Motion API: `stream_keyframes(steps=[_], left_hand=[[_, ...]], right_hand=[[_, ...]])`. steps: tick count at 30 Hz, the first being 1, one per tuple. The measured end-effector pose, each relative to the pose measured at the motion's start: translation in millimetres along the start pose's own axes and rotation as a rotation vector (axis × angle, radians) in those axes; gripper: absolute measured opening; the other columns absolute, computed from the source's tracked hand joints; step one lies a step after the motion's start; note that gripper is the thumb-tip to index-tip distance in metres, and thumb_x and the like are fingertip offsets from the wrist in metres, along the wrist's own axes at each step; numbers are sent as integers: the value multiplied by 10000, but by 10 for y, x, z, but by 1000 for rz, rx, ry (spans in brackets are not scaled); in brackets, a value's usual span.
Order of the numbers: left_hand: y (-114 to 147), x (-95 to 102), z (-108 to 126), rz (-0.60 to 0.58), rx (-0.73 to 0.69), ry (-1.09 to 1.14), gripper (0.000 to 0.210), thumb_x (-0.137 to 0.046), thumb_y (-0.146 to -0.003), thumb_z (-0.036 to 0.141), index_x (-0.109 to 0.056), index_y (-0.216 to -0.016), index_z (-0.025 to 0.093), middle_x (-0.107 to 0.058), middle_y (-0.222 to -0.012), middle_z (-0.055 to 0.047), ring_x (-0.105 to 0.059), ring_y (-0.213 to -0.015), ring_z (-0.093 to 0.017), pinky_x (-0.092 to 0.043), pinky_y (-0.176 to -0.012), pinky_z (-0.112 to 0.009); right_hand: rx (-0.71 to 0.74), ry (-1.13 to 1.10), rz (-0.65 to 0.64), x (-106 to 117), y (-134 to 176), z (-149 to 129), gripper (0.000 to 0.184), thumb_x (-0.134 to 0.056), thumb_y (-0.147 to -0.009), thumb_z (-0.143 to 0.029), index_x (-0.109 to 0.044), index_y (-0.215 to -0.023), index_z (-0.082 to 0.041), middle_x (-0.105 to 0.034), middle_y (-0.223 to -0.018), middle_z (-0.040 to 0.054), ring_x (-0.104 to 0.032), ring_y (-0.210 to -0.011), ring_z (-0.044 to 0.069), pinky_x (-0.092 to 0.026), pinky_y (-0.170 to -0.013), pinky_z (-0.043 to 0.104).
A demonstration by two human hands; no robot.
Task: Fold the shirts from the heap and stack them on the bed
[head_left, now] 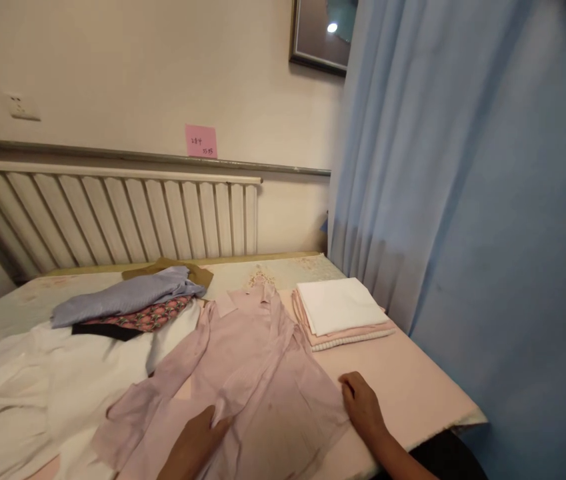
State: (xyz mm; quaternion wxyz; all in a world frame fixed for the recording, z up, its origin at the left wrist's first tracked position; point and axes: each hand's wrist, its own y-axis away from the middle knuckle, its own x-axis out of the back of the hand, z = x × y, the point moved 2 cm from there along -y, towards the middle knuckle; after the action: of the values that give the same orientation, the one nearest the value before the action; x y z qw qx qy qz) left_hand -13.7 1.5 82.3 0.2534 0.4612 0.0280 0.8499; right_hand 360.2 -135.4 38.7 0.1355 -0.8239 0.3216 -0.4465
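Observation:
A thin, pale pink-purple long-sleeved shirt (273, 400) lies spread in front of me, its collar pointing toward the wall and its front panels overlapping. My left hand (197, 440) pinches the shirt's front near the lower middle, thumb and fingers closed on the cloth. At the shirt's right edge, my right hand (361, 403) is curled closed, with the fabric running up to its fingers. One sleeve stretches out to the left over white clothing.
Right of the collar stands a folded stack topped by a white cloth (340, 305). White garments (97, 380), a blue-grey garment (123, 297), a patterned piece (157, 315) and a mustard cloth (197, 272) pile up left. A radiator (127, 217) lines the wall; a blue curtain (463, 200) hangs right.

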Motion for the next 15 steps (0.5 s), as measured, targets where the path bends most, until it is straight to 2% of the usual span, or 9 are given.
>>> stream_keyframes(steps=[4, 8, 11, 15], left_hand=[[-177, 14, 38, -94, -153, 209, 327, -450, -778, 409, -626, -926, 178, -707, -1003, -64, -630, -979, -263, -454, -851, -332], [-227, -17, -55, -121, -198, 395, 347, -450, -754, 314, -629, -1017, 176, -702, -1031, -38, -628, -992, -235, -456, -885, -316], [-224, -36, -130, -129, -227, 439, 364, -430, -756, 281, -630, -1047, 190, -694, -1063, -21, -618, -1018, -207, -447, -911, -289], [-231, -44, -149, -168, -237, 509, 398, -406, -761, 294, -628, -1078, 200, -682, -1101, -16, -599, -1063, -200, -441, -937, -286]], right_hand=[[-74, -32, -7, 21, -59, -8, 220, -410, -829, -204, -629, -847, -211, -668, -854, 62, -626, -810, 208, -491, -755, 319], [-57, -44, -27, 35, -397, -234, 210, -425, -849, -233, -632, -877, -213, -679, -877, 53, -624, -817, 203, -480, -755, 307], [69, 2, -66, -84, -824, -514, 217, -423, -869, -226, -636, -904, -204, -673, -890, 58, -611, -829, 194, -462, -758, 291], [366, 364, -295, -479, -1325, -809, 229, -401, -891, -156, -627, -901, -191, -636, -893, 60, -555, -850, 175, -411, -766, 271]])
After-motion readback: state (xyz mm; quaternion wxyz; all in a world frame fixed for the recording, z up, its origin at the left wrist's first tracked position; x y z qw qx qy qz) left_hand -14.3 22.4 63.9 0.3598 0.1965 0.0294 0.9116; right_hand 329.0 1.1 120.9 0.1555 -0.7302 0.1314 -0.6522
